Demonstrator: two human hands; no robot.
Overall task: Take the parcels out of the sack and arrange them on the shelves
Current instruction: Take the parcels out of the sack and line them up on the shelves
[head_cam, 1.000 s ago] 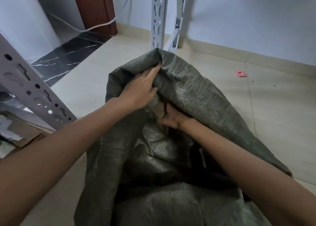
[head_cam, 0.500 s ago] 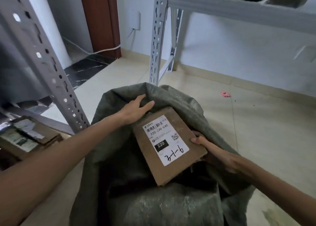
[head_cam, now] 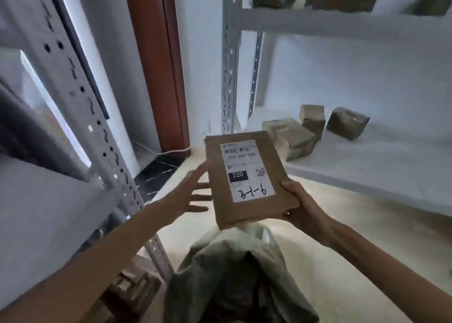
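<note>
A flat brown parcel (head_cam: pixel 266 166) with a white label marked 220 is held up in the air above the grey-green sack (head_cam: pixel 234 273). My right hand (head_cam: pixel 303 207) grips its lower right corner. My left hand (head_cam: pixel 190 195) is at the parcel's left edge with fingers spread, touching or just beside it. The sack lies slumped on the floor below, mouth open. Ahead to the right is a white shelf (head_cam: pixel 367 166) bearing three brown parcels (head_cam: pixel 291 137).
A perforated grey shelf post (head_cam: pixel 80 102) slants down on the left, with cardboard parcels (head_cam: pixel 129 291) on the low shelf beside it. Another post (head_cam: pixel 228 61) stands ahead. An upper shelf (head_cam: pixel 342 27) carries more parcels. A brown door frame (head_cam: pixel 161 66) and white cable are behind.
The parcel has come out of the sack and risen to chest height. My left hand let go of the sack's rim and moved to the parcel. The view tilted up toward the shelves.
</note>
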